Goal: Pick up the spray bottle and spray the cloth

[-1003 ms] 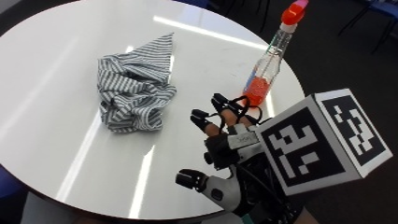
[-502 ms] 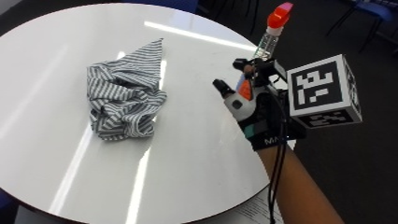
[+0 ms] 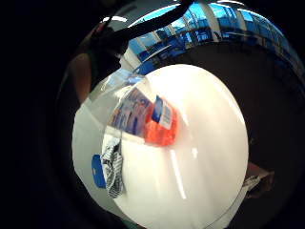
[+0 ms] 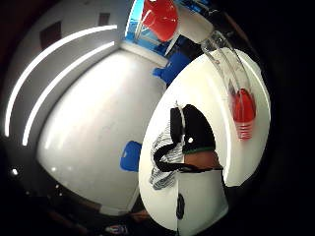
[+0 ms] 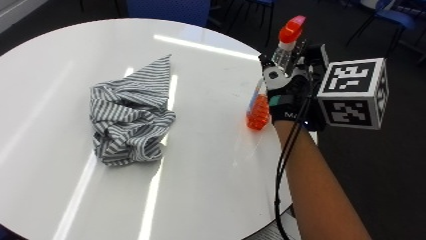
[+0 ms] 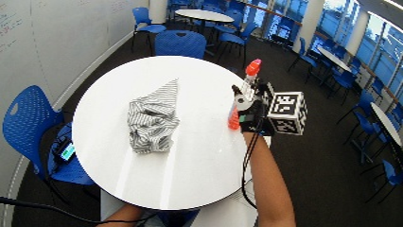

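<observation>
Your right hand (image 5: pixel 287 95) is wrapped around the bottle (image 5: pixel 269 85) at the table's (image 5: pixel 200 175) rim, well apart from the cloth (image 5: pixel 130 120). The fingers (image 5: pixel 276 62) are curled over the upper part of the clear body, just under the red cap, so the bottle runs through your grasp with the cap above the fingers and the orange base below the heel of the hand. Whether that base touches the table or sits just above it can't be told from the outside view.

The bottle's long axis is close to upright, tilted a little, cap up and leaning away from the cloth (the nozzle's facing is not readable). In the little-finger palm view the labelled body and orange base (image 3: pixel 159 126) fill the middle, close to your palm, with the cloth (image 3: pixel 113 167) beyond on the table.

The cloth lies crumpled, striped grey and white, towards the table's middle.
</observation>
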A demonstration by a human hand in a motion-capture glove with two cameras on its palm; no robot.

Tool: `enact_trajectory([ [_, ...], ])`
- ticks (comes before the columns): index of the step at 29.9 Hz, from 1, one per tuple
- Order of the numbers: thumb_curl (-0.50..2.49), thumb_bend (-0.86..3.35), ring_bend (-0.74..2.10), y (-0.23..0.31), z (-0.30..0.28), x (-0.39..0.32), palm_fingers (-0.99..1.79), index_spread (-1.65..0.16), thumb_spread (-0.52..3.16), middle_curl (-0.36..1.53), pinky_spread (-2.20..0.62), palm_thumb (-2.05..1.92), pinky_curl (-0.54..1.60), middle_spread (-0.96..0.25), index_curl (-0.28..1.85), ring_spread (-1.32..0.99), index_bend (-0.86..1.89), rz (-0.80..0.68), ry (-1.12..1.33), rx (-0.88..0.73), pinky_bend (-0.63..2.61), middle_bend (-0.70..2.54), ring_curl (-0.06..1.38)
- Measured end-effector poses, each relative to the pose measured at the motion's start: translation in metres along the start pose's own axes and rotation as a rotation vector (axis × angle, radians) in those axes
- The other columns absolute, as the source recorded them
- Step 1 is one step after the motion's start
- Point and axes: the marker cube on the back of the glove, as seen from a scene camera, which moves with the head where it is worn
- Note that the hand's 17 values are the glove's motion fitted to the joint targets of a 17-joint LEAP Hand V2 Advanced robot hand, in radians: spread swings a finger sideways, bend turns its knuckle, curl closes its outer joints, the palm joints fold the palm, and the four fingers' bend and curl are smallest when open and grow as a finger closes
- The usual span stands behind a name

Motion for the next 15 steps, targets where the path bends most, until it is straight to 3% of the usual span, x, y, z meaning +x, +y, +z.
enact_trajectory([
  [10,0.39,0.08,0.30,-0.017,0.020,0.031,0.64,-0.30,1.10,0.36,0.19,0.84,0.31,-0.05,0.27,-0.01,0.13,0.138,-0.147,-0.102,0.24,0.32,0.31],
  [15,0.42,0.06,0.24,-0.024,0.023,0.040,0.76,-0.31,1.05,0.39,0.19,0.88,0.28,-0.10,0.31,-0.03,0.22,0.168,-0.142,-0.109,0.14,0.40,0.29],
])
